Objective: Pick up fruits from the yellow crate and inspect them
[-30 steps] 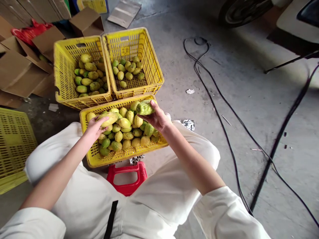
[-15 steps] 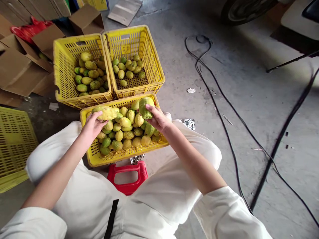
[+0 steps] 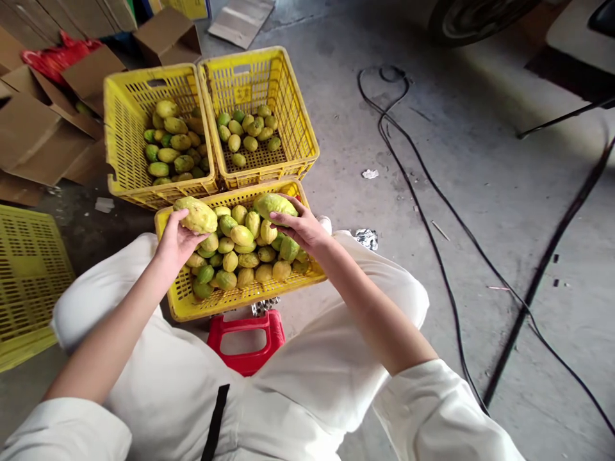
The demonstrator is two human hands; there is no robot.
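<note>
The near crate [image 3: 179,301], a yellow plastic one piled with green-yellow fruit, sits on the floor between the person's knees, and everything else is placed from it. The left hand [image 3: 175,238] hangs over its far-left corner, fingers curled up around a yellowish fruit [image 3: 196,215] held above the rim; that fruit's long axis runs roughly left to right, along the crate's far edge. The right hand [image 3: 300,229] is over the far-right corner, closed from below and behind on a greener fruit [image 3: 273,205], whose long axis also lies mostly crosswise, tilted a little. Both held fruits sit on the far side of their hands, toward the two crates beyond.

Just past the near crate's far edge stand those two: the left far crate [image 3: 115,128], fairly full, lies straight ahead of the left hand and is nearer to it; the right far crate [image 3: 298,121], holding only a thin layer of smaller fruit, lies ahead of the right hand. A red stool [image 3: 244,342] pokes out under the near crate's closest side. To the crate's right, black cables [image 3: 423,218] trail over the concrete floor; to its far left lie flattened cardboard boxes [image 3: 43,134].
</note>
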